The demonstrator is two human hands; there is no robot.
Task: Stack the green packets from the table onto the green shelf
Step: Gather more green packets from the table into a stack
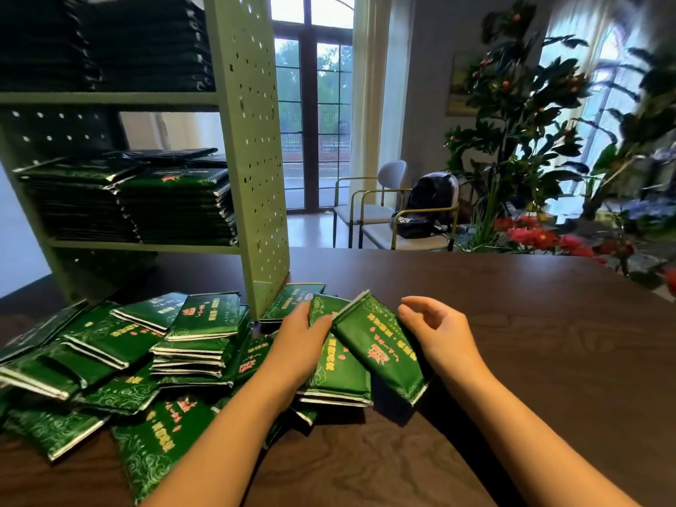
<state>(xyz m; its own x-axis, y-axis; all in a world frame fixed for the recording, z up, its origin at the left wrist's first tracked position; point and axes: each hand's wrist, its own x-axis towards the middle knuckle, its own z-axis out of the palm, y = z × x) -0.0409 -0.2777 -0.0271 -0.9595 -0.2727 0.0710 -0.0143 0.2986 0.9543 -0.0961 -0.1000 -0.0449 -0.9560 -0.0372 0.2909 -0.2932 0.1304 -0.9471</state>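
**A:** Which step is in hand here?

**B:** I judge it is the gathering step. On the table (512, 342) a small stack (336, 375) of green packets lies between the two hands. One tilted packet (376, 345) leans on its right side with a corner raised.

**A:** And the hands?

**B:** The left hand (303, 334) rests against the left edge of the small stack, its fingers close together and nearly straight. The thumb is near the raised corner of the tilted packet, but whether it pinches it I cannot tell. The right hand (435, 331) is just beside the tilted packet, fingers loosely curled and a little spread, holding nothing (perhaps the side of the palm touches the foil, this is not clear).

**A:** Where are the other packets?

**B:** Many loose packets (146, 360) lie in disorder on the table to the left, in front of the green shelf (252, 140). Its middle board carries two piles (175, 206), and the upper board is filled too.

**A:** So what does the next move call for?

**B:** In my opinion, the tilted packet should be laid flat on the small stack and the edges squared with both hands. Then the stack is gripped from both sides and lifted to the middle board. The foil looks slippery, so the hold must be firm.
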